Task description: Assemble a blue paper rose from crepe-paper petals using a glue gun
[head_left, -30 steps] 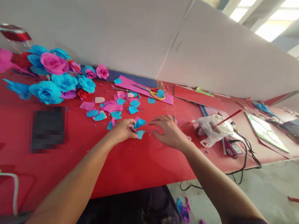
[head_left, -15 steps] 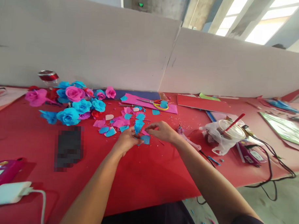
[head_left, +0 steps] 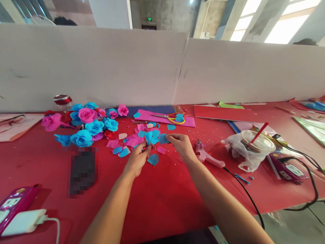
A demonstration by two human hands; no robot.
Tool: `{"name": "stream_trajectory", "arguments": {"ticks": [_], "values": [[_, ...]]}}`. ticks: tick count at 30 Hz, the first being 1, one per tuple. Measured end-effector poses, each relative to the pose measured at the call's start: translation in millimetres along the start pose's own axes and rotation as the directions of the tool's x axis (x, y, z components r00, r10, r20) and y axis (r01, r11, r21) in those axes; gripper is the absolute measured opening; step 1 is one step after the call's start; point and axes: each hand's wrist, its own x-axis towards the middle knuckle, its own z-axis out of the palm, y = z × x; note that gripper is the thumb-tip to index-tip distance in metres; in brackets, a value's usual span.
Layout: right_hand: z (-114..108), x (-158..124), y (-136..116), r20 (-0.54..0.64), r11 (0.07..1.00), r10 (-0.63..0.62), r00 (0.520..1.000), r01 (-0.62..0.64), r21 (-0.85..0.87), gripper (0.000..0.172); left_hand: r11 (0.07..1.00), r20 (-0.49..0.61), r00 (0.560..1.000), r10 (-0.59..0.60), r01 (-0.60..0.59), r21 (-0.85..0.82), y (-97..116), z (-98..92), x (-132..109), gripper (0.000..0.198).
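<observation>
My left hand (head_left: pixel 137 158) is closed, pinching a partly formed blue paper flower (head_left: pixel 148 137) upright by its base. Just to its right, my right hand (head_left: pixel 183 147) grips a single blue paper petal (head_left: pixel 163 138) between thumb and fingertips. One loose blue petal (head_left: pixel 153 159) lies on the red table (head_left: pixel 159 200) below the hands. Behind the left hand is a scatter of blue and pink paper petals (head_left: pixel 132 139). To the right of my right hand rests a pink glue gun (head_left: pixel 210 160) with a black cord.
Finished paper flowers (head_left: pixel 87 115) are heaped at the left, near a dark pixelated patch (head_left: pixel 83 172). Yellow-handled scissors (head_left: pixel 178 121) lie on pink paper. A lidded cup (head_left: pixel 257 140) in a plastic bag and power strips (head_left: pixel 290 169) stand right. A white partition (head_left: pixel 113 70) bounds the back.
The view has tilted up. My right hand, earlier with fingers near the left hand, now holds a blue petal beside the flower. My left hand still has the flower.
</observation>
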Motion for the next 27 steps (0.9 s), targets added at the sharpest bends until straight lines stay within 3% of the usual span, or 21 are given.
{"name": "stream_trajectory", "arguments": {"ticks": [4,9,15,27], "values": [[17.0,-10.7,9.5,-0.048,0.926,0.135,0.99,-0.109,0.362,0.03,0.991,0.062,0.998,-0.026,0.034,-0.127,-0.5,3.4,0.6,0.03],[26.3,-19.4,10.4,-0.001,0.823,0.214,0.977,-0.18,0.539,0.029,0.963,0.121,0.99,-0.076,0.104,-0.247,-4.6,12.4,-0.7,0.029],[29.6,-23.8,11.2,0.005,0.784,0.2,0.98,-0.163,0.599,0.027,0.955,0.083,0.992,-0.094,0.113,-0.274,-9.8,17.5,1.5,0.026],[38.0,-31.6,8.7,-0.01,0.798,0.095,0.995,-0.07,0.598,0.023,0.944,0.053,0.993,-0.103,0.115,-0.309,-11.9,19.4,4.0,0.025]]}}
